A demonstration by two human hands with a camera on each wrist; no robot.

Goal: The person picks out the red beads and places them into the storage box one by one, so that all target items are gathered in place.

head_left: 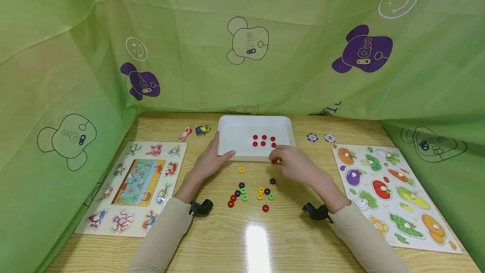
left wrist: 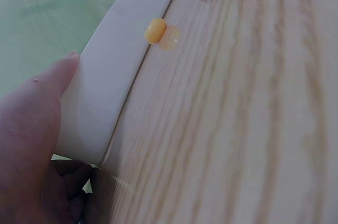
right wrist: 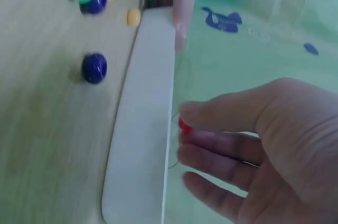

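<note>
A white tray (head_left: pixel 235 138) stands at the back of the table with several red beads (head_left: pixel 263 143) lying in its right part. My left hand (head_left: pixel 209 160) holds its front left corner, thumb on the front rim and fingers along the left side. Between thumb and index finger my right hand (head_left: pixel 297 164) pinches a red bead (right wrist: pixel 185 125) at the tray's front right rim. In front of the tray lie a yellow bead (head_left: pixel 241 170), a purple bead (head_left: pixel 272 181), and several loose red, green, yellow and purple beads (head_left: pixel 244 198).
A sea-animal puzzle board (head_left: pixel 178 148) lies at left, a vegetable puzzle board (head_left: pixel 360 151) at right. Two small toy figures, one pink (head_left: pixel 185 133) and one purple-yellow (head_left: pixel 202 129), are left of the tray. Two poker chips (head_left: pixel 312 137) lie right of it. Green cloth (head_left: pixel 189 54) encloses the table.
</note>
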